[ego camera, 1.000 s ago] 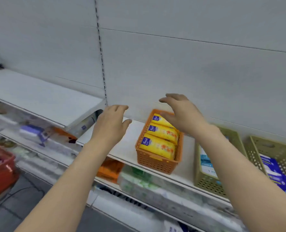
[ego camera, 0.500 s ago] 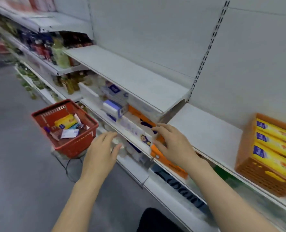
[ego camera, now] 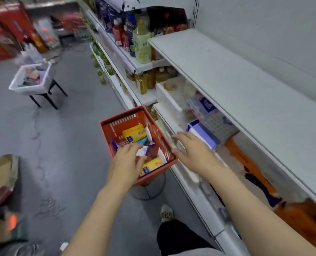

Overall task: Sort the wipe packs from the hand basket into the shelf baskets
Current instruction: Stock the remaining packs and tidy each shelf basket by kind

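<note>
The red hand basket stands on a low stool beside the shelving. Inside lie several wipe packs: a yellow pack at the back, another yellow pack at the front, a teal pack and white-and-purple ones between. My left hand reaches over the basket's near left side, fingers relaxed above the packs, holding nothing. My right hand hovers with straight fingers just right of the basket rim, empty. The shelf baskets are out of view.
A bare white shelf runs along the right, with boxed goods and orange packages on the shelf below. Bottles fill the shelves further on. A white bin on a black stool stands in the aisle. My foot is near the basket.
My view swung left from the orange shelf basket down to the red hand basket. Both empty hands moved with it, the left one now over the packs.
</note>
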`<state>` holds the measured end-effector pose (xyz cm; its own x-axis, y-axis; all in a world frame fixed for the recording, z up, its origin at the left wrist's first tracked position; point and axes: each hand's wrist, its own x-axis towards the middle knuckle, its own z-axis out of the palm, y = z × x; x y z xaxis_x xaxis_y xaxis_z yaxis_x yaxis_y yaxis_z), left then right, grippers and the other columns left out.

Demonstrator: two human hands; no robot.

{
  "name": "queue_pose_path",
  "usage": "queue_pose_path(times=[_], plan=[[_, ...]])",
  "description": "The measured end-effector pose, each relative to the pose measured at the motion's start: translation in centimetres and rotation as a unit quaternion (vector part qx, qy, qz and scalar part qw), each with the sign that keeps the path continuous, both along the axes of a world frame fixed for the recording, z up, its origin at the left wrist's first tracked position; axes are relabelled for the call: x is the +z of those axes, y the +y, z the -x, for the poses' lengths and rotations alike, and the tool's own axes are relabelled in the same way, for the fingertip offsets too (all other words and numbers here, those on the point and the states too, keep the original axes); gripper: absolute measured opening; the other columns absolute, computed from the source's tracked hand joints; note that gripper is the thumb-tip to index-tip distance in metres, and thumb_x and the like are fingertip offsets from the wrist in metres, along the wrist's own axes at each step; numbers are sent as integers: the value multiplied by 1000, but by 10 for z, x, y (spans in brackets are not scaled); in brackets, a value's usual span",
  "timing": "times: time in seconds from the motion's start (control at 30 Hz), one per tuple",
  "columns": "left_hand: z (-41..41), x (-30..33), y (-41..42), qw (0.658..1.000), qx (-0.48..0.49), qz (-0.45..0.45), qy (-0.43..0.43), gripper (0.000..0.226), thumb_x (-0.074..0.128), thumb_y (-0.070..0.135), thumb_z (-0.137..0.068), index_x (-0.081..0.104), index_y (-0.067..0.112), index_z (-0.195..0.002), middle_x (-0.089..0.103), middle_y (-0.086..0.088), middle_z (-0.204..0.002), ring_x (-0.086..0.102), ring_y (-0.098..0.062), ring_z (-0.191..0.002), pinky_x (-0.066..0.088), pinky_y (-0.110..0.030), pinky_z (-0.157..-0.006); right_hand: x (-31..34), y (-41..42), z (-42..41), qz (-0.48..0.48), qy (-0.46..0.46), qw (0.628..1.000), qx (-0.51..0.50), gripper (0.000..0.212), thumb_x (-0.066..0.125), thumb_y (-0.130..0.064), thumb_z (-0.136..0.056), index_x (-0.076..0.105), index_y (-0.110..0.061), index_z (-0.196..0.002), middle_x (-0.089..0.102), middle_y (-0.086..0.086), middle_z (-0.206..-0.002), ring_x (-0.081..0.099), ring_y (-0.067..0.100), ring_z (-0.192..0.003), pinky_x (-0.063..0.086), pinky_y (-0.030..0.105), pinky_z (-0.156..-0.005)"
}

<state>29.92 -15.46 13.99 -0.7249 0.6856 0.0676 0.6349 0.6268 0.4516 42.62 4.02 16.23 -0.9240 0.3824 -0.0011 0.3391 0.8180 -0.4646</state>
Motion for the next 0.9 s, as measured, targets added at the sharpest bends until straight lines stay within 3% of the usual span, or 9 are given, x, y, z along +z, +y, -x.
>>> queue_pose_path(times=[0.13,0.4,0.53,0.77,0.9], plan=[[86,-30,26,998,18,40,-49,39,66,27,-90,61,17,-127,60,-2,-128,53,-22,-119,43,-36,-99,-31,36,93,27,-62,998,1,46,58,-36,-94,51,-21,-137,52,2,-138,51,23,-123,47,42,-96],[199,-127,47,974,0,152,-170,45,66,31,-90,58,12,-130,58,-11,-131,53,-30,-121,43,-40,-100,-157,41,183,144,-226,962,-55,41,61,-35,-92,58,-18,-129,59,8,-128,54,27,-118,45,34,-90],[244,-176,67,949,-64,201,-235,45,63,35,-92,57,13,-131,59,-13,-128,55,-31,-117,46,-39,-91,-220,22,196,216,-312,906,-188,61,62,-37,-93,42,-12,-145,48,13,-145,51,32,-126,46,37,-97],[313,-232,98,896,-201,293,-266,48,56,41,-96,52,13,-135,57,-15,-130,56,-33,-114,48,-41,-89,-284,-12,219,264,-318,818,-399,76,59,-30,-94,18,-10,-154,33,17,-154,38,36,-138,39,42,-107],[331,-256,108,866,-232,338,-286,49,54,40,-97,48,13,-138,57,-16,-129,57,-34,-112,49,-42,-87,-304,-31,222,391,-355,765,-367,63,58,-40,-96,36,-15,-150,39,10,-153,46,30,-133,44,34,-100]])
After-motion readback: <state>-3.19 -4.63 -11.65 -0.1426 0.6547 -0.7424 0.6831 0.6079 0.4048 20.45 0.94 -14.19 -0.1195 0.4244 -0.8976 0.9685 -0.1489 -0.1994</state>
